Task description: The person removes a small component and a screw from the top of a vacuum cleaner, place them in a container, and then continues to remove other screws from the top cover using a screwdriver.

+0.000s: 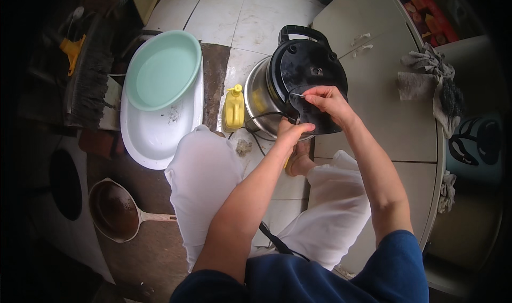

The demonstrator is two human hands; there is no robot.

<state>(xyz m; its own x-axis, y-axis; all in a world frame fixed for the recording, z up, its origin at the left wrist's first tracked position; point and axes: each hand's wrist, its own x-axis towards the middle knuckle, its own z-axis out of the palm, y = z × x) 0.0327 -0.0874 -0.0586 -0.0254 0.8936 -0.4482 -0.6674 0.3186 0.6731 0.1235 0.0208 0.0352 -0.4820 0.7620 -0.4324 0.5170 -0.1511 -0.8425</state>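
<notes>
A round black plastic appliance (298, 66) with a loop handle lies over a shiny steel pot (257, 98) on the floor in front of me. My left hand (292, 131) grips its near edge, thumb lying on the black surface, where a black cord (272, 114) meets it. Between the thumb and fingers of my right hand (329, 101) is a thin metal rod (297, 94), its tip over a raised part of the black surface. What lies under the left fingers is hidden.
Left of the pot stands a yellow pump bottle (233, 108). A pale green basin (165, 71) rests in a white tub (157, 140). A brown pan (113, 209) lies at lower left. Cabinet doors (384, 100) rise on the right, with grey rags (445, 90) hanging there.
</notes>
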